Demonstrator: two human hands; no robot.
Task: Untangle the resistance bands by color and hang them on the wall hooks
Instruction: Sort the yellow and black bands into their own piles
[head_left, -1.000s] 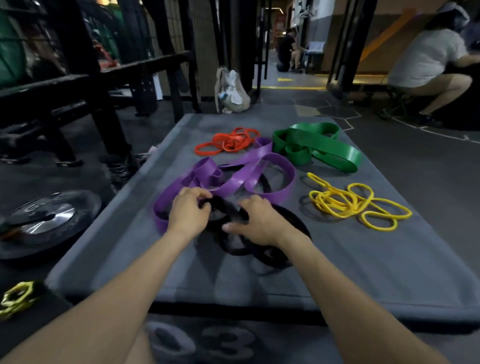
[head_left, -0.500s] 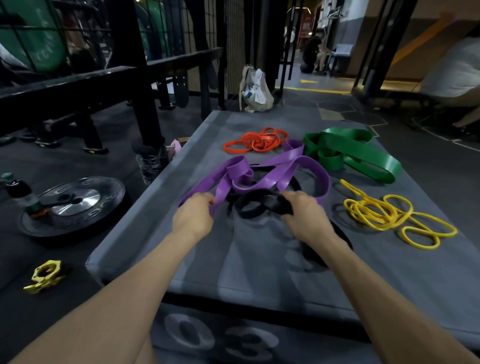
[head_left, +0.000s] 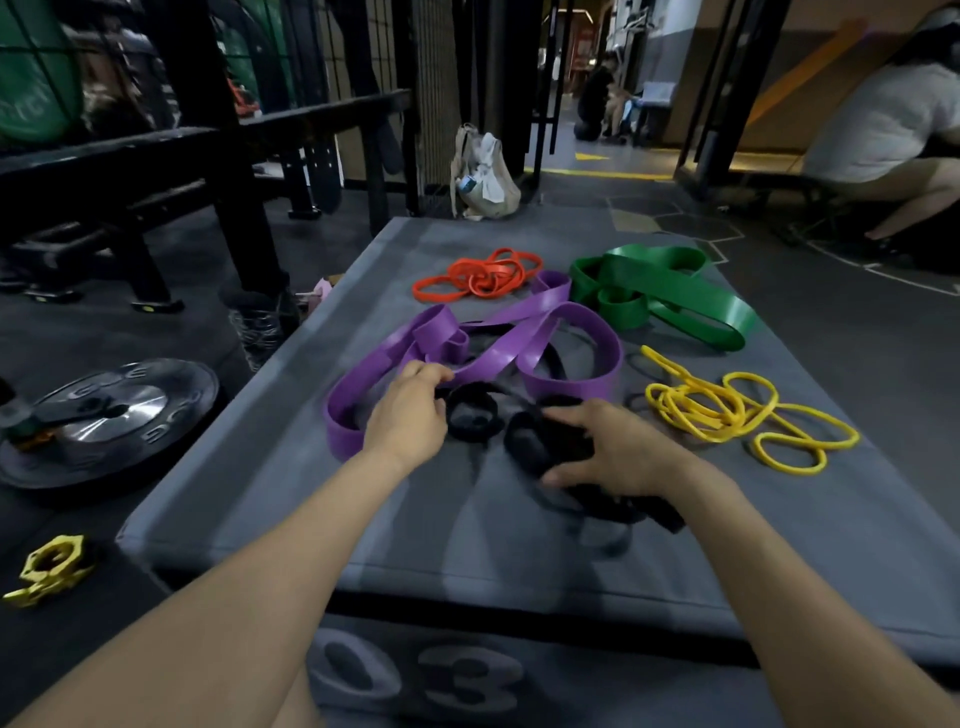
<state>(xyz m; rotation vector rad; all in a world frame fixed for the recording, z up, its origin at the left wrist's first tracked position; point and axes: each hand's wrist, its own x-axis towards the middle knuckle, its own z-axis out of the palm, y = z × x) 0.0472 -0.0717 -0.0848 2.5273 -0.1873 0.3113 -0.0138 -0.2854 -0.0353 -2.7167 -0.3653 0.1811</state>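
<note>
Five resistance bands lie on a grey padded box (head_left: 519, 561). A wide purple band (head_left: 571, 384) is looped over a black band (head_left: 472, 415) in the middle. My left hand (head_left: 408, 418) pinches the black band where it passes under the purple one. My right hand (head_left: 618, 447) grips a bunch of the black band, whose tail trails toward me under the wrist. An orange band (head_left: 480, 278) lies at the back, a broad green band (head_left: 670, 293) at the back right and a thin yellow band (head_left: 727, 410) at the right.
A weight plate (head_left: 104, 415) and a yellow collar (head_left: 49, 566) lie on the floor at the left. Black racks stand at the back left. A bag (head_left: 485, 176) leans beyond the box. A person sits at the far right (head_left: 893, 124).
My right hand has drawn the black band toward me and gathered it into a bunch. My left hand has shifted a little to the right onto the black band.
</note>
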